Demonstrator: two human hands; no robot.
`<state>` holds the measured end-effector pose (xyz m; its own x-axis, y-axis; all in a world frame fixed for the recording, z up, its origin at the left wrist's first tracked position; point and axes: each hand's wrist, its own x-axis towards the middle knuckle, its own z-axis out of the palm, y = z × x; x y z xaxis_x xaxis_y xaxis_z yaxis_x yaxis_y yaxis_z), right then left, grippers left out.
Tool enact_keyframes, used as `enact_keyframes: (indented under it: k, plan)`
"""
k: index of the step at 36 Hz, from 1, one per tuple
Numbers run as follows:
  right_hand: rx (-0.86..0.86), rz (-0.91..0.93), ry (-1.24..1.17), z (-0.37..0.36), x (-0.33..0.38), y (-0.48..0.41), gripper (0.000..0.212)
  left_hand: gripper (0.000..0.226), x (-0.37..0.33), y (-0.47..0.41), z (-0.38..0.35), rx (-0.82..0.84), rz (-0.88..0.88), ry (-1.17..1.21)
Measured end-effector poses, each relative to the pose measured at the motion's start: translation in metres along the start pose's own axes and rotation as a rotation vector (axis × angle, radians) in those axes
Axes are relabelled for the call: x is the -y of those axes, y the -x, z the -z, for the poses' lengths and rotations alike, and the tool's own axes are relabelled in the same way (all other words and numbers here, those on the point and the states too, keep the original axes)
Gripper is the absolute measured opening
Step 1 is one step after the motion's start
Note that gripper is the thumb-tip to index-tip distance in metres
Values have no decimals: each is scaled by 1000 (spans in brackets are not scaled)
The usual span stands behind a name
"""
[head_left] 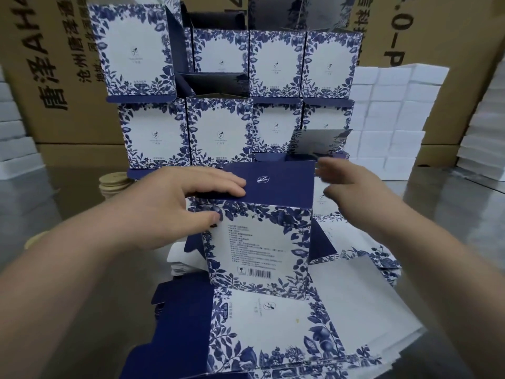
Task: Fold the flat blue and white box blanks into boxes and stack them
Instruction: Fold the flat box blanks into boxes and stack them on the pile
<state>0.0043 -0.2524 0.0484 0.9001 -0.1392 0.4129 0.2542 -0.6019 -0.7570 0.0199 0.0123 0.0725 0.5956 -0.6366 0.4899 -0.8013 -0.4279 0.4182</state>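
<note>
A folded blue and white box [259,242] stands upright in the middle, its dark blue top panel [278,184] facing up and its barcode side toward me. My left hand [175,206] grips its upper left corner, fingers flat on the top panel and thumb on the front face. My right hand [355,187] hovers at the box's upper right edge, blurred, fingers spread, holding nothing. Under the box lies a pile of flat blanks [273,324]. Behind it rises a stack of folded boxes [218,132], three rows high.
Large brown cartons [54,77] form a wall at the back. White blocks [388,105] are piled at the right and left edges. A stack of round tan discs [113,184] sits left of the boxes on the shiny metal table [68,214].
</note>
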Motion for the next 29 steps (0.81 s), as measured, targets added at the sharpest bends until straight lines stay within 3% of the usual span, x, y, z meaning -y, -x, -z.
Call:
enact_keyframes:
  k: [2,6,9,11,14,16,18,21,23,25,27,29]
  plan:
    - [101,7,-49,-2,2,1,48,53,-1,0,0,-39,-7,-13]
    - [144,16,-98,8,10,6,27,46,4,-2,-4,-206,-35,-228]
    - [337,87,-260,13,19,13,25,31,14,-7,-5,-287,106,-267]
    - [406,109,-296,12,21,16,31,32,21,-8,-8,-273,229,-166]
    - [387,149,-234,10,18,16,3,47,24,-13,-6,-210,356,228]
    - [341,151,-134,9,14,14,30,44,30,-12,-5,-163,459,427]
    - [337,123,-103,10,11,10,55,22,34,-9,-4,-101,513,540]
    - [429,132,-90,8,6,7,85,34,37,-12,-6,-50,396,629]
    - [455,121,-95,5,4,6,111,30,37,-6,-7,-4,310,632]
    - [475,97,-130,2,4,5,131,56,37,-3,-6,34,248,538]
    - [448,100,-150,1,4,5,125,59,33,-2,-5,56,240,415]
    - [371,96,-145,3,2,5,102,35,26,-4,-7,20,238,311]
